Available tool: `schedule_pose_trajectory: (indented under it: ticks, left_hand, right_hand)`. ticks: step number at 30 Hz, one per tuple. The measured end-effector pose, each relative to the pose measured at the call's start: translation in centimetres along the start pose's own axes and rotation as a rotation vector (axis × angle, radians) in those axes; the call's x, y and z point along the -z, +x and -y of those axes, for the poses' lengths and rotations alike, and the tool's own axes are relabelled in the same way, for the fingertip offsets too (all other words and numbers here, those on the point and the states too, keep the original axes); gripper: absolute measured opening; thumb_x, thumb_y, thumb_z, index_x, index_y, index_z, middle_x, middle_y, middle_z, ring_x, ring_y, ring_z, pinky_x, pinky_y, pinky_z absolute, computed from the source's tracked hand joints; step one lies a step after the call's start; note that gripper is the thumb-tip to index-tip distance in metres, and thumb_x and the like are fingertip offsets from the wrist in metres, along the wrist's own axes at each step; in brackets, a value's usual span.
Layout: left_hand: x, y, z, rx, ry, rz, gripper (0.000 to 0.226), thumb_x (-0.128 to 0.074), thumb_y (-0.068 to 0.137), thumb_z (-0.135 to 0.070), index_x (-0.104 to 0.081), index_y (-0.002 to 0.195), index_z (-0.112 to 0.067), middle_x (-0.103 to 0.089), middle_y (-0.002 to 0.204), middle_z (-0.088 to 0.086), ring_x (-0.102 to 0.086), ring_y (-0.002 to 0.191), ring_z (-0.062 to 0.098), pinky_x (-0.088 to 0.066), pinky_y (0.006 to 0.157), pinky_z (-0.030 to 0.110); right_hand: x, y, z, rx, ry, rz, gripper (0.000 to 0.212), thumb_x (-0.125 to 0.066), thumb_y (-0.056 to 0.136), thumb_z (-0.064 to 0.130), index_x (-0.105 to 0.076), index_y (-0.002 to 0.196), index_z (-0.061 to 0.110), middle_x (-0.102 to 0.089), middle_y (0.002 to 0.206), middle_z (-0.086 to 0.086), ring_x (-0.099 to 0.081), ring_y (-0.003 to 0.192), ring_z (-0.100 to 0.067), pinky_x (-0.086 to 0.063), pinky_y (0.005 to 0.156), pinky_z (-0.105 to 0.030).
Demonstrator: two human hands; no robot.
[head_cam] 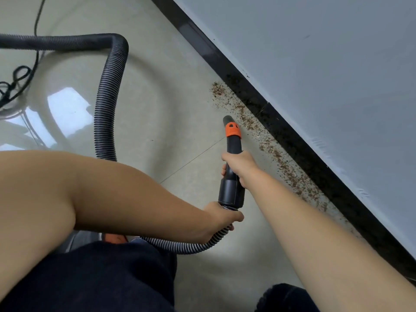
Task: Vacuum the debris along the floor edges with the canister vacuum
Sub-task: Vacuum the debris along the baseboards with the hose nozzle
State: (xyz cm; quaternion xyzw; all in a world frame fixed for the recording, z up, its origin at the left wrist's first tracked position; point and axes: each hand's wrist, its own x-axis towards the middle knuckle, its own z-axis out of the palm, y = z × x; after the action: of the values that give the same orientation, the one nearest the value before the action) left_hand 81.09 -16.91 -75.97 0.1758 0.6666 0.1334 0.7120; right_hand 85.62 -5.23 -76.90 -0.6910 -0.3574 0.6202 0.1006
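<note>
A black vacuum nozzle [231, 154] with an orange collar points up the frame, its tip just left of a strip of brown debris [276, 154]. The debris runs along the black baseboard [281, 131] from upper left to lower right. My right hand [238, 167] grips the nozzle's middle. My left hand [222, 218] grips the ribbed grey hose [108, 104] where it joins the nozzle's wide end. From there the hose loops under my left arm, up the floor and off the left edge. The canister itself is mostly hidden; only an orange bit [113, 238] shows below my left arm.
A pale wall [326, 64] rises above the baseboard on the right. A black power cord [18, 79] lies tangled on the glossy beige tile floor [171, 91] at the left. My dark-clad legs [101, 278] fill the bottom of the view.
</note>
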Motion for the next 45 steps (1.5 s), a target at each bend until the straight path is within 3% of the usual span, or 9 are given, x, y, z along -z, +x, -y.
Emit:
schedule_pose_trajectory:
  ticks: [9,17,22,25,31,45]
  left_hand:
    - [-4.2,-0.3,-0.7,-0.01,0.094,0.092,0.016,-0.067,0.079,-0.02,-0.052,0.083,-0.019,-0.056,0.065,0.001,-0.049,0.054,0.012,-0.043,0.055,0.021]
    - [-3.6,0.1,-1.3,-0.005,0.011,0.012,0.015,-0.066,0.079,-0.019,-0.051,0.081,-0.019,-0.056,0.065,0.001,-0.048,0.054,0.013,-0.042,0.054,0.02]
    - [-1.7,0.9,-1.7,-0.012,-0.028,-0.041,0.014,-0.064,0.08,-0.021,-0.051,0.079,-0.019,-0.056,0.067,0.001,-0.049,0.06,0.015,-0.043,0.064,0.025]
    - [-0.8,1.6,-2.2,-0.016,-0.051,-0.076,0.012,-0.063,0.081,-0.02,-0.051,0.078,-0.019,-0.056,0.066,0.001,-0.048,0.057,0.014,-0.042,0.059,0.023]
    - [1.1,3.1,-3.1,-0.035,-0.11,-0.144,0.013,-0.062,0.081,-0.018,-0.051,0.074,-0.017,-0.056,0.063,0.001,-0.047,0.056,0.015,-0.041,0.06,0.023]
    - [1.9,3.4,-4.3,-0.054,-0.131,-0.173,0.012,-0.061,0.081,-0.019,-0.051,0.073,-0.019,-0.056,0.063,0.0,-0.048,0.055,0.014,-0.041,0.059,0.022]
  right_hand:
    - [5.7,-0.7,-2.3,-0.041,0.071,-0.051,0.009,-0.054,0.083,0.006,-0.045,0.081,0.007,-0.053,0.038,-0.004,-0.05,0.042,-0.019,-0.047,0.057,-0.032]
    - [4.4,0.1,-0.6,-0.029,0.079,0.023,0.009,-0.054,0.083,0.005,-0.047,0.08,0.009,-0.052,0.047,-0.005,-0.05,0.038,-0.017,-0.047,0.05,-0.027]
    - [2.1,1.3,0.9,-0.007,0.033,0.066,0.009,-0.054,0.082,0.005,-0.046,0.082,0.01,-0.052,0.047,-0.004,-0.05,0.036,-0.015,-0.046,0.047,-0.024]
    - [0.8,2.2,1.8,0.022,0.008,0.065,0.01,-0.055,0.082,0.004,-0.047,0.08,0.01,-0.051,0.052,-0.006,-0.049,0.033,-0.014,-0.044,0.042,-0.021]
    - [-1.6,3.9,3.9,0.063,-0.061,0.051,0.009,-0.056,0.081,0.006,-0.049,0.086,0.009,-0.053,0.058,-0.007,-0.052,0.041,-0.017,-0.047,0.05,-0.026]
    - [-2.2,4.4,5.7,0.061,-0.104,0.049,0.007,-0.056,0.084,0.007,-0.049,0.083,0.009,-0.054,0.061,-0.007,-0.051,0.043,-0.016,-0.045,0.043,-0.021]
